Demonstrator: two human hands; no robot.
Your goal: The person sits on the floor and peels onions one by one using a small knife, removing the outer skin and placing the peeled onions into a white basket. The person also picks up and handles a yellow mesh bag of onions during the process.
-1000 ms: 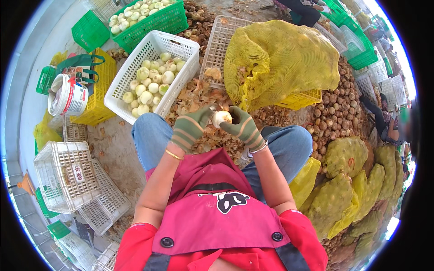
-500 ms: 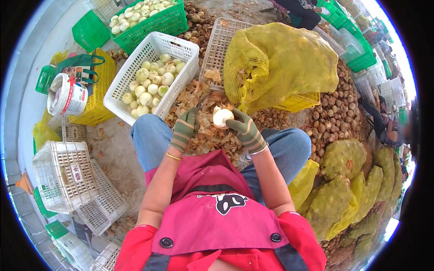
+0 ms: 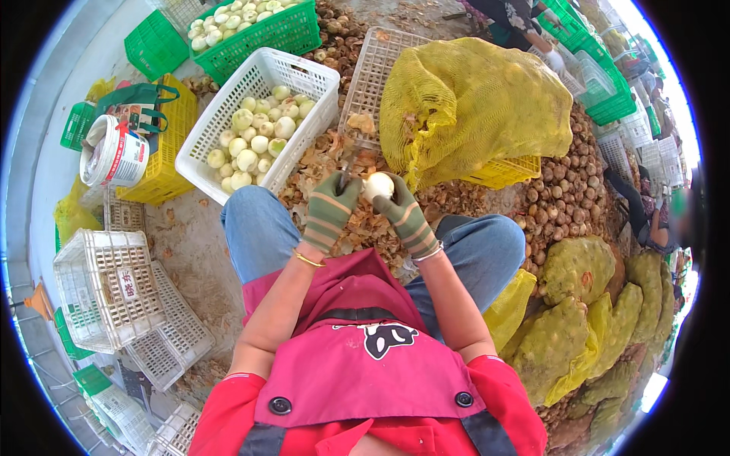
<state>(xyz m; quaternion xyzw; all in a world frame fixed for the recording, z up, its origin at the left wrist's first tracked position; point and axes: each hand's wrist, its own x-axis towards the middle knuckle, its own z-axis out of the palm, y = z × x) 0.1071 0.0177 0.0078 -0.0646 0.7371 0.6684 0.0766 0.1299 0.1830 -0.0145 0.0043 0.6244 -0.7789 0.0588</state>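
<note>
My right hand (image 3: pixel 409 218), in a striped green glove, is closed around a white peeled onion (image 3: pixel 379 186). Close beside it, my left hand (image 3: pixel 331 210), gloved alike, grips a small knife (image 3: pixel 346 169); only its narrow blade shows above the fingers, and the handle is hidden. Left fingers come very near the onion's left side; whether they touch it I cannot tell. Dry onion skins (image 3: pixel 308 171) cover the ground under both hands. Beyond my left knee stands a white crate (image 3: pixel 199 144) partly filled with peeled onions (image 3: pixel 258 133).
A yellow mesh sack (image 3: pixel 487 99) rests over a yellow crate (image 3: pixel 506 169) ahead. Unpeeled onions (image 3: pixel 566 182) are heaped to the right, near full sacks (image 3: pixel 555 342). At left are stacked white crates (image 3: pixel 106 289) and a bucket (image 3: pixel 125 156). Another person (image 3: pixel 509 19) works at the far right.
My left hand has moved right and inward, bringing the knife close to the onion. The onion has turned and risen slightly in my right hand, showing more of its smooth white side.
</note>
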